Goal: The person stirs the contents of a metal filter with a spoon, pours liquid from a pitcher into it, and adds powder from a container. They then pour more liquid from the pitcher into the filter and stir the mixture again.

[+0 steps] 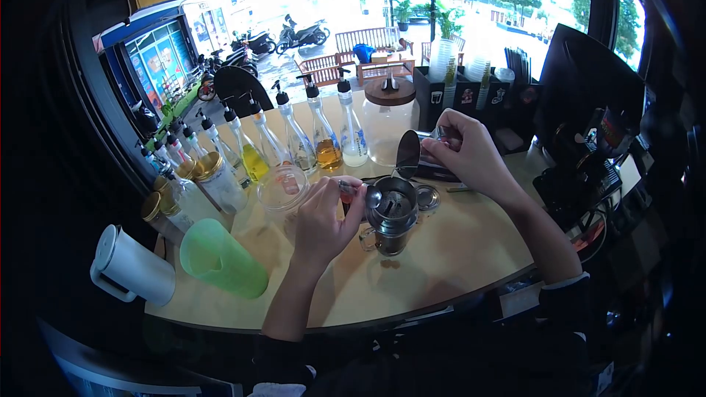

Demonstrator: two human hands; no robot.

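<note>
A metal drip filter [393, 206] stands on a glass mug [388, 241] near the middle of the table; dark contents show inside it. My left hand [327, 213] is closed on a metal spoon [373, 196], whose bowl is at the filter's left rim. Above and right of the filter, my right hand [460, 148] grips the handle of a metal pitcher [409, 153], tilted with its opening facing the filter. A thin stream seems to fall from its lip. Right of the mug lies a small round metal lid [426, 197].
Pump bottles [329, 148] line the back left, beside a wooden-lidded jar [392, 132]. A clear plastic container [283, 190], green pitcher [220, 261] and white jug [136, 268] stand left. Cup holders [467, 92] and a dark monitor [588, 95] are right.
</note>
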